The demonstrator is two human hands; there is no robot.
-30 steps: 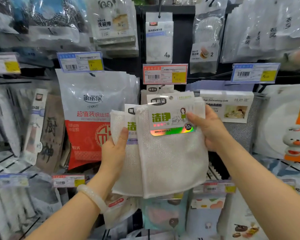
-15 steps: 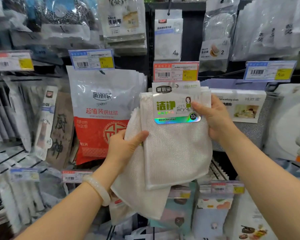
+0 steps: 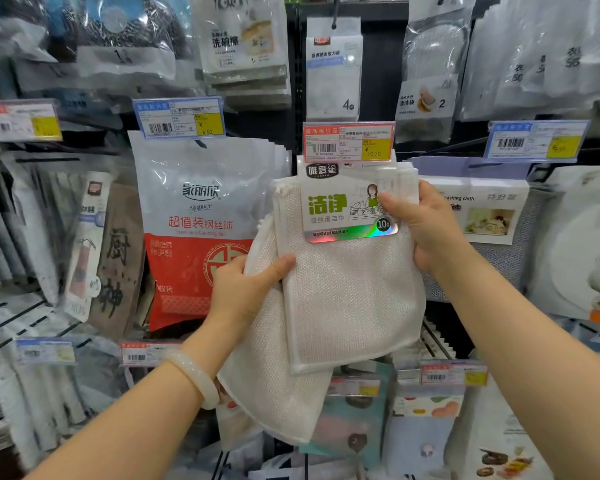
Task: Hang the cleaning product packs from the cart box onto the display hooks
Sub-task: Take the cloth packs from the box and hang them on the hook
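Two white mesh cleaning-cloth packs are up in front of the display. The front cloth pack (image 3: 350, 292) has a card header with green characters and a holographic strip; its top sits just under the red price tag (image 3: 348, 142), where the hook itself is hidden. My right hand (image 3: 426, 226) pinches its upper right corner, thumb on the card. My left hand (image 3: 246, 292) grips the second cloth pack (image 3: 267, 382), which hangs tilted behind and below the first, thumb pressed on the front pack's left edge.
A white-and-red steel wool bag (image 3: 201, 230) hangs to the left. A dishwashing cloth pack (image 3: 482, 216) hangs to the right. Sponge packs (image 3: 333, 71) hang above and more price tags (image 3: 179, 117) line the rails. Coloured cloth packs (image 3: 357, 420) hang below.
Both hands have lifted the front pack up to the red price tag. The second pack in my left hand has dropped lower and tilted, its card header now hidden behind the front pack.
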